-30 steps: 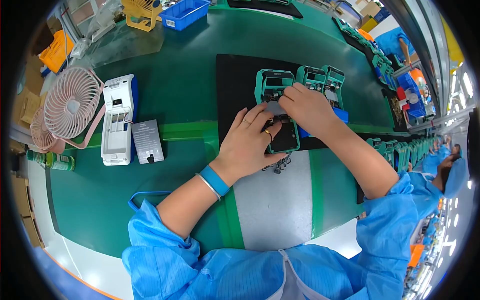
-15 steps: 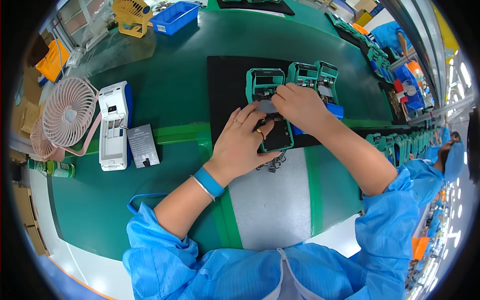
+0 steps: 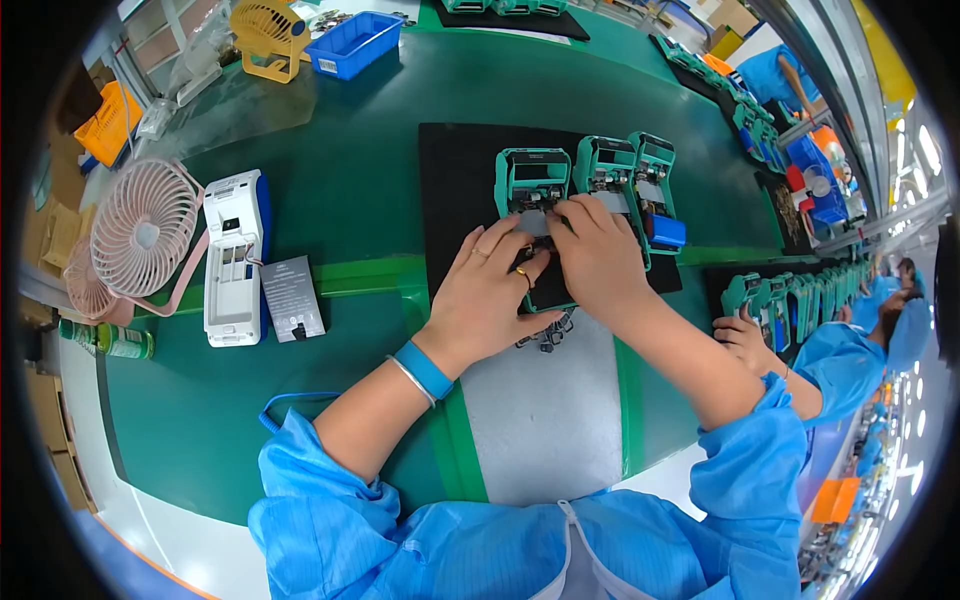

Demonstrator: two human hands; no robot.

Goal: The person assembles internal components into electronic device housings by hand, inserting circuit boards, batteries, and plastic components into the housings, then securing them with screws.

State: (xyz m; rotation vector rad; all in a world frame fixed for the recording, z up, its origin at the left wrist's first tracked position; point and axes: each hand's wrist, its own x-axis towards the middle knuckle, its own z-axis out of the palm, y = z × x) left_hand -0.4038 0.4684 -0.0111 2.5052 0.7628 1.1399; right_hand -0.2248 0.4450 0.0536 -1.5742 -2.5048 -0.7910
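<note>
A teal-framed device housing (image 3: 533,163), with dark inner parts and a grey plate (image 3: 532,222), lies on a black mat. My left hand (image 3: 480,300) is closed over its left and near side, fingertips by the plate and thumb at the near edge. My right hand (image 3: 603,262) presses bent, closed fingertips against the plate's right side; whether a small part is pinched there is hidden. To the right stand two similar teal housings, one (image 3: 604,152) close by and another (image 3: 653,148) with a blue block (image 3: 667,231) in it.
At left are a white handheld device (image 3: 232,312), a grey flat battery (image 3: 291,298) and a pink fan (image 3: 145,235). A blue bin (image 3: 354,46) and a yellow fan (image 3: 268,38) stand at the back. A co-worker's hand (image 3: 745,342) touches a row of teal housings (image 3: 778,300).
My right hand has come nearer and lower along the plate, uncovering the neighbouring housings. My left hand stays on the housing. A co-worker's hand has appeared at the right row.
</note>
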